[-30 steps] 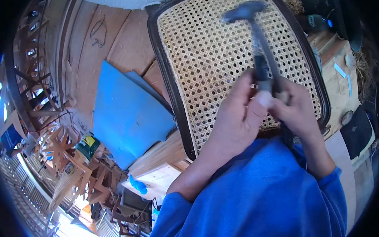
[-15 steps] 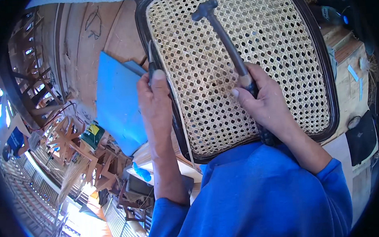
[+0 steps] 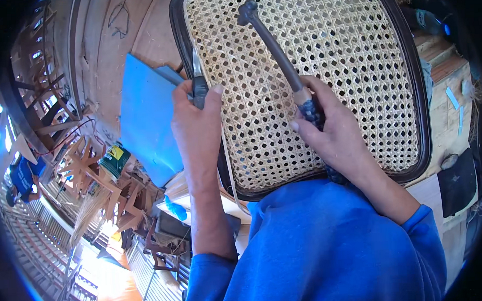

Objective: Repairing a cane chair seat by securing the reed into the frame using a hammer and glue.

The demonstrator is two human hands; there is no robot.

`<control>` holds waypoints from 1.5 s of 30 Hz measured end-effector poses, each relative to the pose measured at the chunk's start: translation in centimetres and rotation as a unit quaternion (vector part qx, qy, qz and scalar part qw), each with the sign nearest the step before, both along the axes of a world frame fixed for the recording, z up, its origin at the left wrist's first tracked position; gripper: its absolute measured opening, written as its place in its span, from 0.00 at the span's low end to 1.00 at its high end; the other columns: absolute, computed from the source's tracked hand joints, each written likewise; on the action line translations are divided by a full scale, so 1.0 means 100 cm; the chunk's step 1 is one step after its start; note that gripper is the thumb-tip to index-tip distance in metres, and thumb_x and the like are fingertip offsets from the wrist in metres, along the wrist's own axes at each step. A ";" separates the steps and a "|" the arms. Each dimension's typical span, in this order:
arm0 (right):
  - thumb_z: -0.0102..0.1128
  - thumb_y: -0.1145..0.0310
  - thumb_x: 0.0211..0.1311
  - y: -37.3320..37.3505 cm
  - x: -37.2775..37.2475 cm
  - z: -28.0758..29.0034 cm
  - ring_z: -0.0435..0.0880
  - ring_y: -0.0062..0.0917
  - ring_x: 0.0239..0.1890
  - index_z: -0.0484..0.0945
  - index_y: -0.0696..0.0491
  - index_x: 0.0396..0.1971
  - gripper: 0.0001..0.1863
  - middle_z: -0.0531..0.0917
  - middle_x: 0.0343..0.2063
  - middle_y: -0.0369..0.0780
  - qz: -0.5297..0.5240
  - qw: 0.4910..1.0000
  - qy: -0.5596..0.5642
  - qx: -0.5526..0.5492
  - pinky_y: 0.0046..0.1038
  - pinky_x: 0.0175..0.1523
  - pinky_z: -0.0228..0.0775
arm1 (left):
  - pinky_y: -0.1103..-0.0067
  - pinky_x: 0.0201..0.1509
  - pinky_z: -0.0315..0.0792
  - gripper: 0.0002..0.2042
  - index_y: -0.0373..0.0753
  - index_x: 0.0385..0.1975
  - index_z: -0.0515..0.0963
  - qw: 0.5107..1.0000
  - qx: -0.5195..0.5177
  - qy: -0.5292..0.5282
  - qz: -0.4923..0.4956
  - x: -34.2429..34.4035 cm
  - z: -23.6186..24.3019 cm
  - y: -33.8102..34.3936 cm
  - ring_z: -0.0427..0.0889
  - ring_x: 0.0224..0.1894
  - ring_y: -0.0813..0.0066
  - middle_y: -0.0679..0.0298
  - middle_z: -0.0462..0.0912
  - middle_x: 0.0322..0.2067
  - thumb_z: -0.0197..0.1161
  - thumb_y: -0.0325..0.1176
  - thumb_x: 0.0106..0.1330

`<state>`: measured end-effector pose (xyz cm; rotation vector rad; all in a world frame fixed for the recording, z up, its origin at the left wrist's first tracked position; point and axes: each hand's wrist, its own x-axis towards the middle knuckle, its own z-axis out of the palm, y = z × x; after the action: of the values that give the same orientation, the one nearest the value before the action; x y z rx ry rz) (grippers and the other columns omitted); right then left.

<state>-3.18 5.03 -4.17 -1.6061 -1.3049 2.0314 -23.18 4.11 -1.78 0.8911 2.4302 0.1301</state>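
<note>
A woven cane panel (image 3: 354,56) in a dark wooden frame (image 3: 421,107) lies before me, its near edge against my blue clothing. My right hand (image 3: 333,131) is closed round the dark, wrapped grip of a hammer (image 3: 277,51), whose head is over the upper left of the weave. At the frame's left side, my left hand (image 3: 197,120) grips a dark-handled tool with a metal blade (image 3: 196,63). That blade points away from me along the frame's edge, and I cannot tell its exact kind. A loose pale cane strip (image 3: 229,169) runs down the same side.
Left of the panel lies a blue sheet (image 3: 149,116) on wooden boards. Beyond it are a green-and-yellow package (image 3: 114,160) and piled wooden pieces (image 3: 87,166). Another person (image 3: 22,182) is at far left. A black cloth-like piece (image 3: 457,183) and a bottle (image 3: 427,21) are at right.
The hammer's head has shifted slightly left. In my left hand the bladed tool has turned, showing its broad face, and the thumb has moved off its handle to the right.
</note>
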 end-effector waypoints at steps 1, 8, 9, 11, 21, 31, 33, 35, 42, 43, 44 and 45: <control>0.59 0.73 0.57 -0.001 0.000 -0.001 0.69 0.12 0.29 0.67 0.58 0.57 0.26 0.72 0.27 0.32 0.019 0.999 -0.042 0.020 0.17 0.35 0.66 | 0.73 0.34 0.71 0.20 0.33 0.47 0.74 1.000 0.000 0.001 0.002 0.001 0.000 -0.001 0.78 0.27 0.69 0.55 0.80 0.24 0.57 0.44 0.63; 0.55 0.70 0.63 0.019 0.004 -0.001 0.71 0.13 0.18 0.64 0.59 0.60 0.26 0.73 0.22 0.32 -0.081 0.977 0.180 -0.085 0.17 0.23 0.65 | 0.66 0.38 0.72 0.18 0.32 0.45 0.74 0.999 0.018 0.044 -0.022 -0.003 0.000 -0.009 0.82 0.30 0.54 0.48 0.82 0.28 0.51 0.39 0.63; 0.55 0.70 0.63 0.019 0.005 -0.004 0.71 0.13 0.18 0.64 0.59 0.60 0.26 0.73 0.22 0.32 -0.080 0.977 0.182 -0.082 0.17 0.23 0.65 | 0.62 0.39 0.72 0.18 0.32 0.45 0.74 0.993 0.004 0.091 -0.071 -0.001 0.000 -0.008 0.82 0.32 0.48 0.45 0.82 0.29 0.49 0.40 0.64; 0.54 0.69 0.63 0.015 0.005 -0.010 0.71 0.13 0.18 0.64 0.59 0.59 0.26 0.71 0.21 0.32 -0.027 0.989 0.142 -0.026 0.18 0.23 0.64 | 0.59 0.40 0.72 0.19 0.32 0.46 0.73 0.983 -0.042 0.138 -0.113 0.010 0.005 -0.001 0.81 0.34 0.45 0.43 0.81 0.29 0.47 0.41 0.65; 0.59 0.70 0.57 0.012 0.006 -0.023 0.71 0.15 0.16 0.66 0.62 0.54 0.25 0.72 0.20 0.34 0.030 0.996 0.064 0.050 0.20 0.21 0.65 | 0.56 0.45 0.72 0.25 0.34 0.56 0.69 0.933 -0.182 0.185 -0.248 0.019 0.009 0.008 0.81 0.38 0.41 0.38 0.81 0.32 0.47 0.46 0.65; 0.61 0.66 0.60 0.015 0.003 -0.009 0.73 0.15 0.17 0.64 0.52 0.62 0.30 0.75 0.21 0.34 0.092 0.987 0.093 0.088 0.21 0.23 0.68 | 0.56 0.42 0.74 0.21 0.32 0.52 0.68 0.940 -0.183 0.178 -0.225 0.022 0.004 0.004 0.82 0.36 0.43 0.42 0.82 0.30 0.47 0.42 0.66; 0.62 0.65 0.60 0.018 0.001 -0.008 0.73 0.15 0.18 0.63 0.52 0.63 0.31 0.75 0.21 0.34 0.122 0.986 0.078 0.083 0.21 0.23 0.68 | 0.56 0.42 0.73 0.21 0.32 0.51 0.69 0.947 -0.143 0.181 -0.225 0.020 0.001 0.001 0.82 0.37 0.43 0.41 0.82 0.32 0.46 0.41 0.66; 0.58 0.68 0.60 0.018 0.002 -0.009 0.74 0.16 0.19 0.62 0.50 0.63 0.30 0.74 0.22 0.35 0.119 0.984 0.082 0.100 0.22 0.25 0.69 | 0.56 0.43 0.73 0.20 0.32 0.50 0.69 0.949 -0.145 0.178 -0.217 0.020 0.002 0.002 0.82 0.37 0.43 0.41 0.82 0.32 0.46 0.41 0.66; 0.53 0.66 0.62 0.017 -0.001 -0.009 0.74 0.18 0.21 0.64 0.51 0.61 0.26 0.75 0.22 0.36 0.165 0.982 0.053 0.075 0.24 0.29 0.69 | 0.57 0.43 0.73 0.21 0.31 0.51 0.69 0.950 -0.155 0.172 -0.208 0.016 0.001 0.004 0.82 0.38 0.44 0.41 0.82 0.32 0.45 0.41 0.66; 0.53 0.64 0.63 0.016 -0.002 -0.008 0.74 0.20 0.22 0.66 0.51 0.57 0.23 0.75 0.22 0.37 0.174 0.980 0.048 0.082 0.26 0.30 0.69 | 0.57 0.43 0.73 0.21 0.31 0.51 0.69 0.951 -0.155 0.170 -0.207 0.016 0.002 0.005 0.82 0.38 0.44 0.41 0.82 0.32 0.45 0.41 0.66; 0.53 0.62 0.64 0.015 -0.003 -0.007 0.75 0.23 0.22 0.68 0.52 0.54 0.21 0.76 0.22 0.39 0.183 0.978 0.044 0.089 0.28 0.31 0.70 | 0.57 0.43 0.73 0.21 0.31 0.52 0.69 0.950 -0.160 0.170 -0.208 0.018 0.003 0.006 0.82 0.38 0.44 0.41 0.82 0.32 0.45 0.41 0.66; 0.53 0.62 0.64 0.015 -0.004 -0.008 0.75 0.23 0.22 0.68 0.52 0.54 0.21 0.76 0.22 0.39 0.185 0.978 0.043 0.088 0.28 0.31 0.70 | 0.57 0.43 0.73 0.22 0.31 0.52 0.69 0.949 -0.166 0.170 -0.208 0.018 0.004 0.006 0.82 0.37 0.44 0.41 0.82 0.32 0.45 0.41 0.66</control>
<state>-3.54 6.48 -5.00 -1.2563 -1.8040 2.0824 -21.33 4.76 -1.43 1.3219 2.3927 -0.6167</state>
